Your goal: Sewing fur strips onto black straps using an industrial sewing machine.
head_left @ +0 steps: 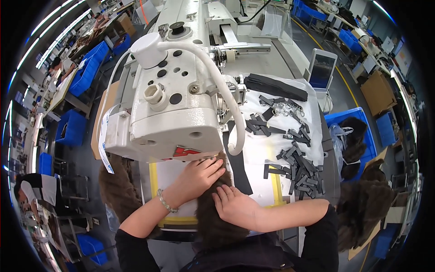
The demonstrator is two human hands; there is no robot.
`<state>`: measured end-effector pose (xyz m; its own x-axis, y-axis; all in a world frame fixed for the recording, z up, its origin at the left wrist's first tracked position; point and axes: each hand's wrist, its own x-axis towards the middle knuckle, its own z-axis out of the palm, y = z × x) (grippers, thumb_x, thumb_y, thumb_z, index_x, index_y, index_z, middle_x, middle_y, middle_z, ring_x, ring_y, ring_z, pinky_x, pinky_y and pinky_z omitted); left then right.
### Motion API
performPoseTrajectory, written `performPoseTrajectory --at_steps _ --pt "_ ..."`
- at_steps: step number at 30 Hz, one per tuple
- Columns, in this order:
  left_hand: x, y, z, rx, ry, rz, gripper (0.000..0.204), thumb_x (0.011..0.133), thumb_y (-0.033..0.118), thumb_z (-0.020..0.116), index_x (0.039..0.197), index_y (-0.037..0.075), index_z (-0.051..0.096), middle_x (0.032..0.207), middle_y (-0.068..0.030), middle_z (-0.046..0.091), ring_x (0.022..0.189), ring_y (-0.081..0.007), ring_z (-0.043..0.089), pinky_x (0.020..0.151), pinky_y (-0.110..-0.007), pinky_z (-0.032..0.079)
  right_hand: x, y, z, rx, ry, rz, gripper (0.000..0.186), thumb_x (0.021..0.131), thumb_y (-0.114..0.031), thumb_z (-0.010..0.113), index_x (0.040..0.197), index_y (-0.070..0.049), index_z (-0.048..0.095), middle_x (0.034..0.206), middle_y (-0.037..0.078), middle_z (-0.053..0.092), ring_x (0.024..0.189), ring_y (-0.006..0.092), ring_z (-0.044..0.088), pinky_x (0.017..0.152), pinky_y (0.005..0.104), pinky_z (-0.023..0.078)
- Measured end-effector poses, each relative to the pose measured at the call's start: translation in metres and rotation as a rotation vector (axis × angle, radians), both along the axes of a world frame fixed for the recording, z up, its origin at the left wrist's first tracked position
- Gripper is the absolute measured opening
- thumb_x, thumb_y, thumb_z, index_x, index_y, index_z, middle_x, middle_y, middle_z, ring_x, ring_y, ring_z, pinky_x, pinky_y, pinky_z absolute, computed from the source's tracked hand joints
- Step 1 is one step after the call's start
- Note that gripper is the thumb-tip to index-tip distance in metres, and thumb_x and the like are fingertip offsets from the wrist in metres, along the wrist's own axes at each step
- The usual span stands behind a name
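A strip of dark brown fur (209,212) runs from my body up to the head of a white industrial sewing machine (174,119). My left hand (202,176), a beaded bracelet at its wrist, lies on the upper end of the fur with its fingers stretched out, close under the machine head. Lower down, my right hand (235,207) rests on the fur's right edge, fingers extended and slightly bent. The machine head hides the needle area. A flat black strip (240,174) lies just right of the fur.
On the white sheet at right lie a pile of short black strap pieces (299,170), several metal rings (287,107) and a folded black cloth (275,87). A screen (321,70) stands behind. Brown fur (118,186) hangs at left; a blue crate (369,140) sits at right.
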<state>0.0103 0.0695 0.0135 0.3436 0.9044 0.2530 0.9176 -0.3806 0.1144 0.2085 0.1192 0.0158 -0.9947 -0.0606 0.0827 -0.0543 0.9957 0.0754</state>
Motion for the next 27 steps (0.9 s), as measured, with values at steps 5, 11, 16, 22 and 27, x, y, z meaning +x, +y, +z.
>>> performPoseTrajectory --at_steps 5,11,16,22,27 --pt "0.017 -0.014 -0.003 -0.082 -0.091 0.062 0.041 0.085 0.015 0.059 0.124 0.003 0.06 0.135 -0.0192 0.053 0.126 -0.0331 0.049 0.103 -0.045 0.04 0.004 -0.018 0.001 0.123 -0.033 -0.078 0.038 0.084 -0.017 0.052 0.113 0.006 0.062 0.113 0.026 0.065 0.108 0.036 0.064 0.093 0.041 0.051" --pt "0.019 -0.028 -0.005 -0.264 -0.084 0.111 0.065 0.087 0.032 0.062 0.146 0.015 0.04 0.153 -0.0181 0.032 0.142 -0.0335 0.03 0.112 -0.052 0.025 0.022 0.02 0.027 -0.206 -0.076 0.073 0.035 0.081 -0.015 0.055 0.112 -0.002 0.06 0.108 0.018 0.064 0.106 0.0287 0.062 0.089 0.0366 0.048" --pt "0.022 -0.033 -0.003 -0.267 -0.034 0.112 0.063 0.089 0.034 0.059 0.147 0.018 0.04 0.153 -0.0169 0.033 0.142 -0.0316 0.031 0.113 -0.051 0.025 0.054 0.103 0.055 -0.176 -0.088 -0.271 0.014 0.073 -0.007 0.061 0.087 -0.007 0.061 0.083 0.009 0.061 0.084 0.0258 0.063 0.075 0.0377 0.048" --pt "0.022 -0.034 0.001 -0.245 -0.023 0.118 0.061 0.089 0.032 0.059 0.145 0.017 0.042 0.151 -0.017 0.036 0.14 -0.0318 0.034 0.111 -0.052 0.027 0.083 0.146 0.038 -0.2 0.062 -0.608 0.022 0.075 0.0 0.061 0.093 -0.009 0.068 0.087 0.006 0.062 0.09 0.0256 0.063 0.079 0.038 0.048" --pt "0.022 -0.033 0.0 -0.218 -0.029 0.1 0.059 0.088 0.031 0.06 0.143 0.015 0.045 0.15 -0.018 0.038 0.138 -0.0321 0.036 0.11 -0.052 0.029 0.085 0.146 0.027 -0.063 0.051 -0.579 0.013 0.077 -0.005 0.06 0.088 -0.008 0.067 0.088 0.005 0.061 0.089 0.0226 0.063 0.077 0.0342 0.047"
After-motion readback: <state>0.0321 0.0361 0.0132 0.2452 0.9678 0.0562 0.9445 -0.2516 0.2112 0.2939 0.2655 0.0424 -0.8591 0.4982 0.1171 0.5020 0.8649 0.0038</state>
